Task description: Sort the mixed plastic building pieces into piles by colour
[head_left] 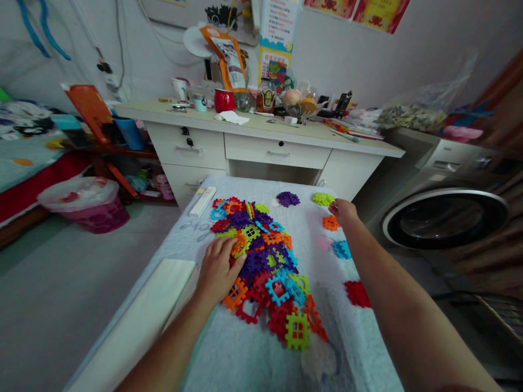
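Observation:
A heap of interlocking plastic building tiles (261, 261) in purple, red, orange, blue and lime green spreads over the middle of the cloth-covered table (229, 359). My left hand (218, 267) lies on the heap's left side, fingers stretched out and thumb apart. At the far right, my right hand (344, 211) has its fingers bent together beside a lime-green tile stack (323, 198). Whatever is between those fingertips is hidden. Just below them are orange tiles (330, 222), then blue tiles (341, 249) and red tiles (358, 294), partly behind my forearm. Purple tiles (288, 198) sit at the back.
A white box-shaped object (203, 201) lies at the table's back left corner. Behind stands a white desk (253, 139) crowded with jars and packets. A washing machine (441, 190) is on the right, and a lined pink bin (92, 209) on the floor at left.

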`<state>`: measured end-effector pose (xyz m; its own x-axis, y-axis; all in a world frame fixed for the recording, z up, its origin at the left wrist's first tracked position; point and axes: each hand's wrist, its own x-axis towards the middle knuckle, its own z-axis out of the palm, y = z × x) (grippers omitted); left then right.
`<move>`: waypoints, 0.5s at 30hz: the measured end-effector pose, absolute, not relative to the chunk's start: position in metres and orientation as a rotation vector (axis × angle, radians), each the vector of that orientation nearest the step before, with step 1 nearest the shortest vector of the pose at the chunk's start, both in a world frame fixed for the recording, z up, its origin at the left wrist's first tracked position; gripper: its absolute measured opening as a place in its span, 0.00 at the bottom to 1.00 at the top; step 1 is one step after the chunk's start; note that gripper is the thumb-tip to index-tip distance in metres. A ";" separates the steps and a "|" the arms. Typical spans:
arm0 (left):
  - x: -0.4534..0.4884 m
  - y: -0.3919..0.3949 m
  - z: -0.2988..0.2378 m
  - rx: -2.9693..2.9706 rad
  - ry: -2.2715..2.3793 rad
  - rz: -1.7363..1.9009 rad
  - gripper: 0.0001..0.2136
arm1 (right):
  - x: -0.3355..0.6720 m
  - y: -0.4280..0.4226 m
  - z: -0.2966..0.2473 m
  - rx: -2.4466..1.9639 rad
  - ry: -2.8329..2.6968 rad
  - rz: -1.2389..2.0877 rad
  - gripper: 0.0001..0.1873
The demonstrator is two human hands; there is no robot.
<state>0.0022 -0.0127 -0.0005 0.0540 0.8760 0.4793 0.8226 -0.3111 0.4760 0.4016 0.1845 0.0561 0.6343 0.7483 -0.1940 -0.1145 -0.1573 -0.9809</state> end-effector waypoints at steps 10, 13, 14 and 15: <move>0.003 -0.013 0.002 2.223 1.794 1.130 0.18 | 0.269 0.167 0.044 -1.491 -1.550 0.926 0.10; 0.002 -0.012 0.001 2.223 1.784 1.128 0.18 | 0.232 0.166 0.042 -1.506 -2.008 0.699 0.12; 0.002 -0.012 0.001 2.224 1.782 1.122 0.18 | 0.222 0.166 0.042 -1.518 -2.101 0.615 0.12; 0.002 -0.012 0.001 2.224 1.782 1.118 0.18 | 0.213 0.166 0.043 -1.539 -2.171 0.538 0.12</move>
